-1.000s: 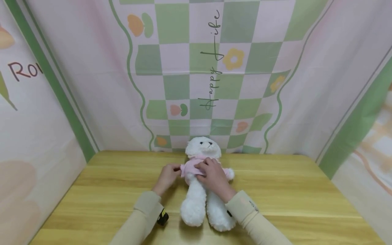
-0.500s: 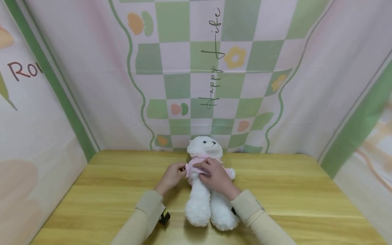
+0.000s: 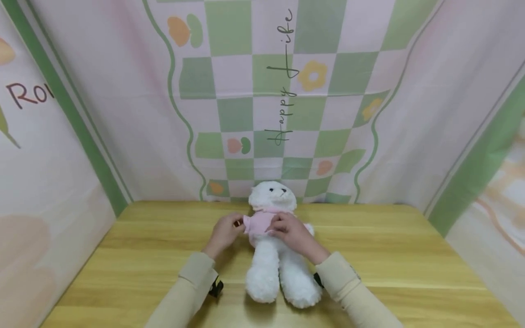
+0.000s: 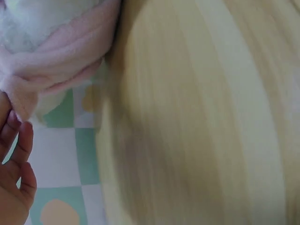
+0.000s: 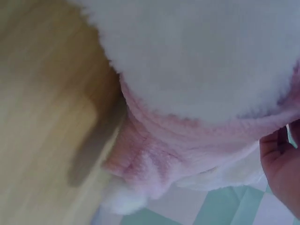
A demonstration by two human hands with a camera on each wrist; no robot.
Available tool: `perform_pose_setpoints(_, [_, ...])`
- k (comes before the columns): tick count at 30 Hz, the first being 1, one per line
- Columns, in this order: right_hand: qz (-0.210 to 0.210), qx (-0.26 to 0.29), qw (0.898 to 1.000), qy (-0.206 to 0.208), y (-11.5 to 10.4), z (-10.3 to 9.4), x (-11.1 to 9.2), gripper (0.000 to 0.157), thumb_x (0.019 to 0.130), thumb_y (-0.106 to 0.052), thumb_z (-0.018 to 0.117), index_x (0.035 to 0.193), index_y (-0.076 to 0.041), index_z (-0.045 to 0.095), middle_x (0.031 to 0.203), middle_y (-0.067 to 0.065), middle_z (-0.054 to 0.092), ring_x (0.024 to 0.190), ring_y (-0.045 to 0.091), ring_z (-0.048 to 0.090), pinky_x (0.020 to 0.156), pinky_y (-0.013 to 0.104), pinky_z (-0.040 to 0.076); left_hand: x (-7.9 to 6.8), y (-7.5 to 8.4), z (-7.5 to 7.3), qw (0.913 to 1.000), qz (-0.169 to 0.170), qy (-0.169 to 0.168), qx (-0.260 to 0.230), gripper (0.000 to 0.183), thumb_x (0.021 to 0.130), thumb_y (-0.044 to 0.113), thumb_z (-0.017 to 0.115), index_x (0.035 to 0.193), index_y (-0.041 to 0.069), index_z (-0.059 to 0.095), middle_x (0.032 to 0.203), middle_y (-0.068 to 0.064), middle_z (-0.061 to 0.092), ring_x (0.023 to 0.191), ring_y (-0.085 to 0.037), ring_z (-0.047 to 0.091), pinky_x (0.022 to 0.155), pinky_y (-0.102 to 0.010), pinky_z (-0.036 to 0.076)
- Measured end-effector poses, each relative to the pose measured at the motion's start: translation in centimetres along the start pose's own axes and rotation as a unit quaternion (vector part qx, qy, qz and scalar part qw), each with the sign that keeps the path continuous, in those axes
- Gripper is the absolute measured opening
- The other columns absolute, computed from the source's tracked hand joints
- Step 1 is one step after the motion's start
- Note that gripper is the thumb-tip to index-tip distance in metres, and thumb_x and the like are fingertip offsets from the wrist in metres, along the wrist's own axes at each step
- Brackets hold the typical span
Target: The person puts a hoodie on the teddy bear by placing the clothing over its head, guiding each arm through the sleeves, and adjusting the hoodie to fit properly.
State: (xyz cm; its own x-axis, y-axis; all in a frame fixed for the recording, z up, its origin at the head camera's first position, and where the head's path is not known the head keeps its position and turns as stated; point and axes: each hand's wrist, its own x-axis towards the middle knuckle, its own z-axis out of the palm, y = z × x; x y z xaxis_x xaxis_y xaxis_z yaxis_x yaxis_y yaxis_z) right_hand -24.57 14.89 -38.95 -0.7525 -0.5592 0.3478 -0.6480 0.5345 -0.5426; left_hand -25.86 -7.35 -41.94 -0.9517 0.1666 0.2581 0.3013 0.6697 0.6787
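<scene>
A white plush bear [image 3: 262, 273] in a pink shirt [image 3: 259, 223] lies on its back on the table, head toward the patterned cloth. My left hand [image 3: 225, 232] pinches the end of the shirt's left-side sleeve [image 3: 247, 224]. In the left wrist view that sleeve [image 4: 22, 96] is drawn to a point at the fingertips. My right hand [image 3: 292, 233] lies over the belly, its curled fingers gripping the shirt's front near the hem. The right wrist view has the fingers at the edge of the pink fabric [image 5: 187, 136]. On the other arm a white paw [image 5: 124, 197] sticks out of its sleeve.
The wooden table [image 3: 381, 259] runs back to a hanging cloth [image 3: 234, 77] with green and white checks. More printed cloth [image 3: 53, 182] hangs at both sides. A black wrist device [image 3: 216, 287] sits by the left cuff.
The right hand has drawn back slightly to the right, its fingers more curled, showing more of the shirt's front. The left hand stays at the sleeve; the bear shifted slightly right, then back.
</scene>
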Motion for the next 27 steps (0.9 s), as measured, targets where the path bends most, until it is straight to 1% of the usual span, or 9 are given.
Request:
perform_pose_setpoints(3, [-0.020,0.026,0.999,-0.011,0.0,-0.1,-0.1,0.011,0.088,-0.010,0.064,0.082,-0.009,0.073,0.091,0.005,0.063,0.088,0.020,0.056,0.080,0.030,0.049,0.1,-0.5,0.0,0.9997,-0.011,0.015,0.014,0.004,0.083,0.005,0.064,0.086,0.004,0.068,0.082,-0.007,0.066,0.073,-0.015,0.057,0.064,-0.026,0.047])
perform_pose_setpoints(5, [-0.027,0.026,0.999,-0.009,-0.1,0.0,-0.1,0.010,0.088,-0.009,0.064,0.085,-0.007,0.073,0.091,0.006,0.063,0.089,0.019,0.057,0.079,0.030,0.049,0.1,-0.9,0.2,0.9995,-0.020,0.025,0.003,0.007,0.085,0.005,0.065,0.089,0.003,0.070,0.085,-0.009,0.068,0.075,-0.017,0.059,0.065,-0.027,0.048])
perform_pose_setpoints(7, [-0.028,0.009,1.000,-0.002,-0.1,0.2,-0.1,0.011,0.089,-0.010,0.064,0.088,-0.007,0.074,0.092,0.006,0.064,0.089,0.019,0.057,0.080,0.030,0.049,0.0,-1.1,0.2,0.9991,-0.026,0.026,-0.021,0.011,0.086,0.004,0.064,0.093,0.001,0.071,0.087,-0.013,0.070,0.077,-0.020,0.062,0.066,-0.028,0.051])
perform_pose_setpoints(10, [-0.010,-0.014,1.000,0.013,-0.3,0.3,-0.1,0.011,0.088,-0.011,0.065,0.091,-0.007,0.075,0.092,0.005,0.063,0.089,0.018,0.055,0.079,0.030,0.048,-0.2,-1.3,0.1,0.9954,-0.053,0.025,-0.075,0.015,0.087,0.005,0.064,0.097,-0.001,0.073,0.090,-0.016,0.072,0.079,-0.022,0.066,0.069,-0.030,0.054])
perform_pose_setpoints(13, [0.007,-0.020,1.000,0.020,-0.3,0.4,0.0,0.011,0.087,-0.012,0.066,0.091,-0.008,0.076,0.091,0.004,0.062,0.087,0.017,0.054,0.077,0.029,0.047,-0.5,-1.2,-0.1,0.9917,-0.074,0.019,-0.104,0.012,0.085,0.007,0.068,0.094,0.001,0.074,0.091,-0.014,0.074,0.083,-0.023,0.068,0.073,-0.031,0.056])
perform_pose_setpoints(15, [0.015,-0.020,0.999,0.022,-0.4,0.6,0.0,0.012,0.088,-0.012,0.065,0.091,-0.009,0.076,0.091,0.003,0.062,0.086,0.016,0.053,0.075,0.028,0.047,-0.5,-1.1,-0.3,0.9927,-0.068,0.015,-0.099,0.011,0.083,0.009,0.071,0.090,0.003,0.075,0.091,-0.012,0.075,0.085,-0.021,0.069,0.075,-0.031,0.056])
perform_pose_setpoints(19, [0.009,-0.023,0.999,0.020,-0.5,0.9,0.2,0.013,0.088,-0.013,0.065,0.094,-0.010,0.076,0.090,0.003,0.061,0.085,0.015,0.053,0.075,0.028,0.045,-0.5,-0.7,-0.4,0.9980,-0.036,0.011,-0.051,0.010,0.081,0.015,0.074,0.087,0.007,0.076,0.089,-0.007,0.075,0.081,-0.017,0.066,0.071,-0.028,0.054])
perform_pose_setpoints(23, [0.006,-0.027,0.999,0.020,-0.6,1.0,0.2,0.013,0.087,-0.013,0.066,0.095,-0.011,0.076,0.089,0.002,0.060,0.084,0.015,0.051,0.075,0.028,0.044,-0.5,-0.1,-0.3,0.9994,-0.012,0.009,-0.032,0.010,0.085,0.010,0.069,0.091,0.004,0.075,0.090,-0.009,0.075,0.081,-0.019,0.067,0.070,-0.029,0.055])
perform_pose_setpoints(27, [0.017,-0.028,0.999,0.021,-0.6,1.0,0.2,0.013,0.087,-0.014,0.066,0.095,-0.012,0.077,0.090,0.001,0.059,0.086,0.015,0.050,0.077,0.029,0.043,-0.5,0.3,-0.2,0.9999,0.003,0.003,-0.017,0.011,0.087,0.004,0.064,0.093,0.002,0.074,0.091,-0.012,0.074,0.082,-0.021,0.068,0.071,-0.032,0.056])
